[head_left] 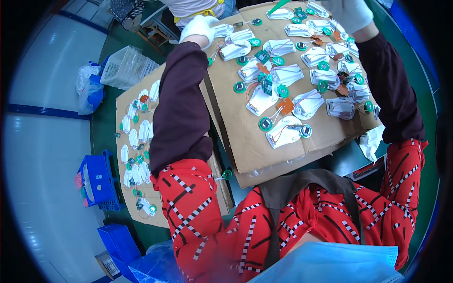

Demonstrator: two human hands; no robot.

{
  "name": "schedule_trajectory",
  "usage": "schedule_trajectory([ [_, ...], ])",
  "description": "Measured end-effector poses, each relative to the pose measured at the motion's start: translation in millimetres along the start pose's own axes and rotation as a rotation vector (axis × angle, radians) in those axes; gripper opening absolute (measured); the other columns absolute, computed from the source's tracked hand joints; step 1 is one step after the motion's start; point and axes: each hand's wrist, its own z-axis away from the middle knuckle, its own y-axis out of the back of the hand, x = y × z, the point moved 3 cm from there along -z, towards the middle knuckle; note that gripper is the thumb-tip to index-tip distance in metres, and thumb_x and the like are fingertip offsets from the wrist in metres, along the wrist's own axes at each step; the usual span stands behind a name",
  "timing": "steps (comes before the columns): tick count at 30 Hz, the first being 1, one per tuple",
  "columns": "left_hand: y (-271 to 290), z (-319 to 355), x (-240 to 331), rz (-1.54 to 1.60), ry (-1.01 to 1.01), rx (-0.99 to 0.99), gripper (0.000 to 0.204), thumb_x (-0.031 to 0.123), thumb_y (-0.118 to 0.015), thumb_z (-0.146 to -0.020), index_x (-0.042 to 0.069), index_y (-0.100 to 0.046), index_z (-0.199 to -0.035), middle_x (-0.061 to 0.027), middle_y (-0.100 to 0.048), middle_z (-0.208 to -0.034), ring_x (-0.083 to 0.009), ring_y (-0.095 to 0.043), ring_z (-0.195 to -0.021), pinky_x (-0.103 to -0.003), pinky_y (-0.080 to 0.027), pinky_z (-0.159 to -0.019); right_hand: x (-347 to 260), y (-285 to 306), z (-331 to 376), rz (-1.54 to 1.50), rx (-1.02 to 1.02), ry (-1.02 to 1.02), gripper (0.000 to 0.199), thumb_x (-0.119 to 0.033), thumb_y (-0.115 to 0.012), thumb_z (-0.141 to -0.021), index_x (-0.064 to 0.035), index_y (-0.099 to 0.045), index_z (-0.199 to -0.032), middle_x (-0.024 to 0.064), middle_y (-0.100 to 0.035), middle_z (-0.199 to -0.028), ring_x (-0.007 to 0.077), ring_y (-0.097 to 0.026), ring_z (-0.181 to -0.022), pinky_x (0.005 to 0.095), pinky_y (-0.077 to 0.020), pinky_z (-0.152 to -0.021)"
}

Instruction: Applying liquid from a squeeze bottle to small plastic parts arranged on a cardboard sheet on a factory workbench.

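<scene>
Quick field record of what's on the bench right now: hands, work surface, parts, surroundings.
left hand: white glove, at the far edge of the cardboard sheet, touching a white plastic part
right hand: white glove, over the sheet's far right corner; grip cannot be told
cardboard sheet: tilted, covered with white parts, green round pieces and wires
second cardboard sheet: to the left, more of the same parts
blue bins: far left

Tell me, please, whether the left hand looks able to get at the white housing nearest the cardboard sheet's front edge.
Probably yes: the left hand is at the sheet's far end, and nothing covers the white housing near the cardboard sheet front edge; it would only need drawing back.
</scene>
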Motion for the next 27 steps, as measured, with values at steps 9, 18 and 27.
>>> schedule_trajectory([
  [9, 4.6, -8.7, 7.6, -0.135, 0.103, -0.197, 0.029, 0.025, -0.064, -0.077, 0.011, -0.068, -0.102, -0.013, -0.066, -0.102, -0.0275, -0.062, -0.096, -0.035, -0.047, -0.085, 17.2, 2.3, -57.9, 0.344, -0.07, 0.177, 0.025, -0.027, -0.067, -0.083, -0.0038, -0.062, -0.089, 0.005, -0.062, -0.081, 0.0151, -0.059, -0.067, 0.0283, -0.0469, -0.062],
  [18, -5.3, -0.4, 0.5, -0.036, 0.15, -0.092, 0.029, 0.032, -0.065, -0.076, 0.009, -0.07, -0.093, -0.0154, -0.067, -0.096, -0.0278, -0.063, -0.093, -0.036, -0.048, -0.083, 45.6, -11.9, -74.6, 0.663, 0.004, 0.149, 0.024, -0.033, -0.066, -0.082, -0.0095, -0.065, -0.085, 0.0013, -0.061, -0.074, 0.0109, -0.055, -0.064, 0.0265, -0.0425, -0.06],
  [27, -32.6, -19.1, -38.5, 0.381, 0.563, -0.016, 0.026, 0.027, -0.064, -0.075, 0.011, -0.071, -0.093, -0.0135, -0.067, -0.099, -0.0236, -0.064, -0.095, -0.033, -0.049, -0.085, 72.7, -18.5, -93.2, 0.59, -0.065, 0.375, 0.046, -0.019, -0.073, -0.075, -0.0051, -0.055, -0.116, 0.0048, -0.063, -0.103, 0.0139, -0.059, -0.094, 0.0282, -0.0465, -0.083],
])
